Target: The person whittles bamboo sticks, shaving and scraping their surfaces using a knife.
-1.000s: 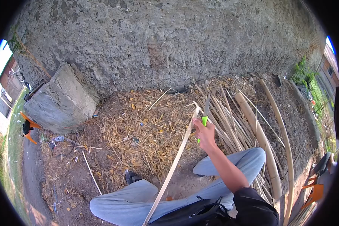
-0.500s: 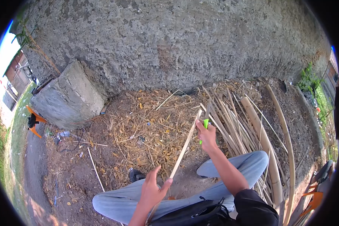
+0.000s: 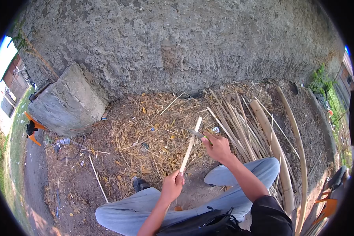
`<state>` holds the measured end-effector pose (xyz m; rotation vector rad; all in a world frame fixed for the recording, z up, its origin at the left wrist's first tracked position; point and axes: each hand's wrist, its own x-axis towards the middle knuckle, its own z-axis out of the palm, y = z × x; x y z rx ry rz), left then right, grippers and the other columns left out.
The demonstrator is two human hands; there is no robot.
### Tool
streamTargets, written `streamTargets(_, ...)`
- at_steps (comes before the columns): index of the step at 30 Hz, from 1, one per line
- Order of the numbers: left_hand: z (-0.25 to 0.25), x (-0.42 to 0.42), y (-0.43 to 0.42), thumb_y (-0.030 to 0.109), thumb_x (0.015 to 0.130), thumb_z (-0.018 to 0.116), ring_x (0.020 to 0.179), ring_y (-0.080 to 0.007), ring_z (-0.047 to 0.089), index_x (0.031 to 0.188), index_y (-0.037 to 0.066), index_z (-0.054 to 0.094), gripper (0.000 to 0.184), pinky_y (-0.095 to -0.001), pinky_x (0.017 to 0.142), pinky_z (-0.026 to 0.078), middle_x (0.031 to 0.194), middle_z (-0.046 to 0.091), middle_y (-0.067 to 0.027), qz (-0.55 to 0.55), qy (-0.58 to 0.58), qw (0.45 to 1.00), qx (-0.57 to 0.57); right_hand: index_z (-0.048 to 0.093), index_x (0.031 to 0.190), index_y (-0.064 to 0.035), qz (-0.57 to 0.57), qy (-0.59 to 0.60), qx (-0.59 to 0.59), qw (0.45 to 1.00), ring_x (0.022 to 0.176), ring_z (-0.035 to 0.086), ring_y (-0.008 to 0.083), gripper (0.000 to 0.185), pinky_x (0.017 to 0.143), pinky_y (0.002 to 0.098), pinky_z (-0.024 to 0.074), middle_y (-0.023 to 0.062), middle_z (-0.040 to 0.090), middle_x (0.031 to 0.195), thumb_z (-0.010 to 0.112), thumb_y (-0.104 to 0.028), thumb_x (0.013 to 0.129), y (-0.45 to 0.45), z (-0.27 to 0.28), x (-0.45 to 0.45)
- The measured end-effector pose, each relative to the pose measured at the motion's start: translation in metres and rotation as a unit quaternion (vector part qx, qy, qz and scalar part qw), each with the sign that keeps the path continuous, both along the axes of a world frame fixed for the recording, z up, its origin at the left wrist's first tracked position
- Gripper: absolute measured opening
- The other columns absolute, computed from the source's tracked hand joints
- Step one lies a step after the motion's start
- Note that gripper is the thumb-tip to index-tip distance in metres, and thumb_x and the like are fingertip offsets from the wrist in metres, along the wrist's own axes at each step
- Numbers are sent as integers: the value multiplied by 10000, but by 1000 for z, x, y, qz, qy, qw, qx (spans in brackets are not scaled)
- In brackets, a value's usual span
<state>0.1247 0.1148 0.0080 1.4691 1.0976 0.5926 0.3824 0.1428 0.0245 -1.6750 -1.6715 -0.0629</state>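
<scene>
A pale bamboo strip [image 3: 189, 151] slants up and away from my lap. My left hand [image 3: 172, 186] is closed around its lower part, above my crossed legs. In my right hand [image 3: 218, 148] is a knife [image 3: 194, 133], its handle mostly hidden by my fingers. The blade points left and lies across the strip near the upper end; whether it is cutting into the wood I cannot tell.
Many split bamboo strips [image 3: 240, 126] lie in a heap to the right, beside a thick bamboo pole [image 3: 273, 145] and a thinner curved pole [image 3: 297, 145]. A rough wall [image 3: 177, 47] stands ahead. At the left is a concrete block [image 3: 69, 100]. Dry leaves litter the ground.
My left hand has gone from loosely open to closed around the strip. My right hand has turned the knife from pointing upward to lying leftward across the strip.
</scene>
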Motion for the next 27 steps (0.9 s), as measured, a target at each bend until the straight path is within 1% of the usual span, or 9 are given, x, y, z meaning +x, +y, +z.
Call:
streamTargets(10, -5, -1, 0, 173, 1047, 499, 528, -69, 462, 1166, -11, 649, 266, -262, 515, 414, 637, 532, -4, 1, -42, 998, -48, 729, 1039, -99, 10, -7, 39, 999, 487, 632, 250, 255, 427, 381, 462, 74, 672, 632, 667, -325, 940, 7, -10, 2)
streamTargets(12, -7, -1, -2, 174, 1038, 517, 525, -73, 483, 1140, 3, 660, 245, -274, 505, 418, 631, 557, -17, -1, -18, 999, 34, 732, 1032, -99, 6, -16, 38, 999, 488, 633, 246, 258, 422, 375, 460, 69, 673, 630, 676, -331, 933, 9, -10, 3)
streamTargets(15, -2, -4, -7, 176, 1028, 538, 528, -82, 508, 1129, 17, 668, 229, -284, 510, 432, 625, 575, -31, -23, 53, 997, 60, 738, 983, -86, -6, -9, 76, 997, 490, 629, 274, 271, 441, 406, 460, 83, 662, 622, 667, -344, 939, 18, -12, 15)
streamTargets(17, 9, -9, -20, 174, 1024, 543, 525, -86, 510, 1128, 19, 671, 226, -288, 514, 436, 623, 575, -32, -21, 49, 996, 76, 746, 990, -62, -141, -37, -51, 988, 513, 631, 303, 317, 485, 436, 457, 111, 648, 624, 635, -358, 964, 31, -6, 49)
streamTargets(18, 14, -11, -22, 171, 1021, 548, 522, -91, 513, 1127, 21, 675, 223, -291, 518, 439, 620, 575, -34, -19, 47, 994, 93, 746, 990, -62, -143, -34, -49, 988, 513, 631, 303, 317, 485, 436, 457, 111, 648, 624, 635, -358, 964, 32, -2, 58)
streamTargets(20, 20, -16, -21, 166, 1022, 546, 526, -87, 509, 1125, 20, 676, 221, -289, 517, 437, 620, 572, -32, -14, 57, 995, 84, 745, 1026, -31, -206, 80, -74, 973, 531, 630, 309, 357, 522, 449, 451, 148, 635, 633, 589, -351, 996, 32, 1, 68)
streamTargets(21, 20, -16, -21, 160, 1022, 544, 529, -84, 506, 1124, 20, 677, 219, -287, 517, 435, 620, 568, -29, -4, 61, 996, 71, 745, 1026, -31, -204, 77, -75, 973, 531, 630, 309, 357, 522, 449, 451, 148, 635, 633, 589, -351, 996, 31, 4, 65)
streamTargets(23, 7, -18, -17, 157, 1023, 541, 536, -77, 501, 1123, 17, 676, 218, -284, 518, 432, 619, 561, -25, 8, 43, 998, 52, 732, 1071, -8, -133, 165, 51, 976, 537, 626, 284, 365, 533, 423, 455, 163, 637, 652, 570, -329, 1012, 23, 5, 54)
streamTargets(27, 5, -19, -11, 153, 1040, 508, 545, -42, 461, 1147, 4, 663, 240, -242, 504, 397, 639, 522, 13, 1, 17, 1000, 15, 729, 1080, -5, -51, 149, -30, 987, 513, 615, 252, 320, 505, 392, 455, 159, 650, 668, 593, -284, 1001, -2, 14, 11)
